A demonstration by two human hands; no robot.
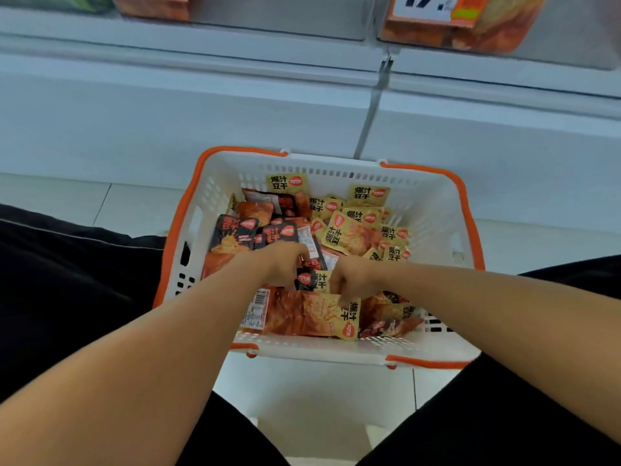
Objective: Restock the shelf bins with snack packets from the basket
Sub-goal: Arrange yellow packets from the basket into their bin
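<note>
while both bare arms reach down, the left hand (282, 264) curls into black packets (235, 233) and the right hand (353, 275) pinches a yellow packet (316, 314). these lie in one white basket (433, 210) with orange handles, yellow packets (356, 227) too many to count. beyond, two shelf bins (453, 28) hold orange packs.

Perforated white plastic basket (433, 210), glossy foil snack packets (349, 233)
</note>
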